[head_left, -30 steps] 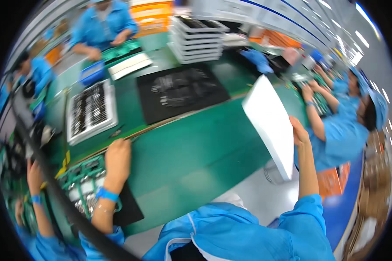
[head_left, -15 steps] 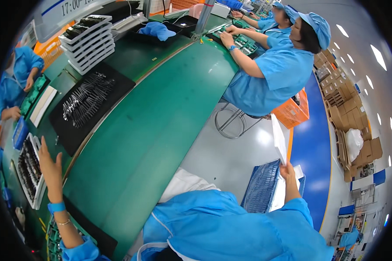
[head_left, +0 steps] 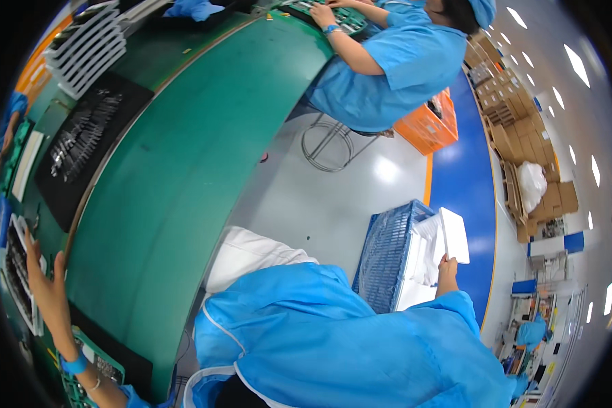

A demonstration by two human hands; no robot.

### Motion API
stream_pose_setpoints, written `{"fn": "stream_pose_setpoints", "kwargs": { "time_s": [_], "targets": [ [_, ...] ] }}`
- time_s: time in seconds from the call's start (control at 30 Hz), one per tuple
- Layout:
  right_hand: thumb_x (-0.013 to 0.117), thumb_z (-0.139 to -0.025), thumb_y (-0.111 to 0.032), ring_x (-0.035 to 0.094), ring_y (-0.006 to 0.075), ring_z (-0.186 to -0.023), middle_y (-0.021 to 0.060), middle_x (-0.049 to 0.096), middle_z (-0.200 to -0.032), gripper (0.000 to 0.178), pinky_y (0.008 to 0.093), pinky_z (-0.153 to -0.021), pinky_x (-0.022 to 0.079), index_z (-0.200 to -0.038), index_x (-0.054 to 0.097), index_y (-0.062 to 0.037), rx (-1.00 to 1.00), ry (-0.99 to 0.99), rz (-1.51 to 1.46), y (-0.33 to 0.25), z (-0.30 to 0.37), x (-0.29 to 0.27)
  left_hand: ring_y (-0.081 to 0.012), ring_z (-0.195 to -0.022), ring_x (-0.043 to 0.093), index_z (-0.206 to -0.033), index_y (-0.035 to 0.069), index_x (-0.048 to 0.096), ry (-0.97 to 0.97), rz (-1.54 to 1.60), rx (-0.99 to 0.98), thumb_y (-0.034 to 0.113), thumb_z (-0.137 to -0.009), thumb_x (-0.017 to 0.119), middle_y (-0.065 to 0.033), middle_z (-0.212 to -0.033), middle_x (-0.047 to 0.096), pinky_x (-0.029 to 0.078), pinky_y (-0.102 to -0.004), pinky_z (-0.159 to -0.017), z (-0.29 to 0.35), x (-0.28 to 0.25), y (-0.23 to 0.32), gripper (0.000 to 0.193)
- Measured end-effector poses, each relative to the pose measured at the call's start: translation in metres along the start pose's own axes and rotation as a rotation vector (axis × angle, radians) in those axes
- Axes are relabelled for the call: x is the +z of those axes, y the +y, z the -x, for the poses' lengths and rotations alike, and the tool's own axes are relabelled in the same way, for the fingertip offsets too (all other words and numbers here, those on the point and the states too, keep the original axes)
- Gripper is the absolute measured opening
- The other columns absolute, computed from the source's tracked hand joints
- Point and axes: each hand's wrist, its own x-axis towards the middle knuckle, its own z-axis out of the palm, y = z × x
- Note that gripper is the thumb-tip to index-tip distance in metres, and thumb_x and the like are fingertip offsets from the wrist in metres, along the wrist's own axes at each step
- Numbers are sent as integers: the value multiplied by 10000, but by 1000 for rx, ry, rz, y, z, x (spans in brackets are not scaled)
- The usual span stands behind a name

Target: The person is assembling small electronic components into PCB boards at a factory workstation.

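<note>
At the right, over a blue basket, my right hand is closed on the lower edge of a white flat panel. The panel stands tilted, its broad face showing. More white flat pieces lie in the basket. At the far left my left hand is open, thumb apart from the stretched fingers. It hovers by a white tray filled with rows of small dark parts; whether it touches the tray I cannot tell.
A long green bench runs beside me. A black mat with metal parts and stacked white trays stand left. A co-worker sits at the far end, near an orange crate. A green fixture lies under my left forearm.
The view has swung right and down. The white panel has turned from nearly edge-on to face-on, in my right hand, over the basket. My left hand stays open by the tray.
</note>
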Motion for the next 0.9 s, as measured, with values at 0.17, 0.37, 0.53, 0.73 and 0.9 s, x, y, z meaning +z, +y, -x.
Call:
{"fn": "stream_pose_setpoints", "kwargs": {
  "time_s": [0.17, 0.37, 0.53, 0.73, 0.9],
  "targets": [
    [638, -1028, -173, 697, 407, -1042, 292, 594, -1278, 455, 453, -799, 708, -1280, 503, 181, -25, 101, 49, 33, 3, -52, -374, -1524, 508, -1727, 118, 340, 3, -5, 34, 161, -1081, 685, -252, -1645, 514, 398, -454, -1243, 8, -23, 10, 734],
    [637, -1073, -315, 708, 380, -1081, 251, 684, -1187, 433, 485, -865, 643, -1220, 638, 92, -316, -154, 563, 5, -110, -78, -340, -1530, 503, -1717, 130, 379, 40, 32, 25, 140, -1083, 671, -179, -1691, 486, 404, -474, -1237, 25, -20, 15, 698],
    [773, -983, -323, 711, 447, -1105, 292, 714, -1168, 557, 507, -928, 604, -1304, 638, 112, -573, -546, 1010, 20, -89, -65, -344, -1504, 526, -1715, 156, 392, 78, -48, -102, 118, -1075, 674, -188, -1670, 510, 402, -458, -1234, 58, -59, 1, 701],
    [753, -972, -171, 760, 355, -1035, 218, 768, -1058, 282, 409, -876, 651, -1116, 701, 66, 57, -1072, 767, 68, -43, 70, -329, -1437, 586, -1694, 51, 397, 193, 126, -217, 34, -988, 738, -243, -1557, 601, 426, -427, -1197, 112, -106, 56, 785],
    [683, -1091, -233, 726, 179, -757, 120, 770, -893, 250, 275, -633, 580, -1124, 703, 13, 447, -1562, 991, 156, 233, 181, -335, -1397, 614, -1704, 112, 404, 334, -104, -434, 73, -981, 764, -231, -1473, 657, 439, -425, -1195, 142, -177, 130, 809]
  ]
}}
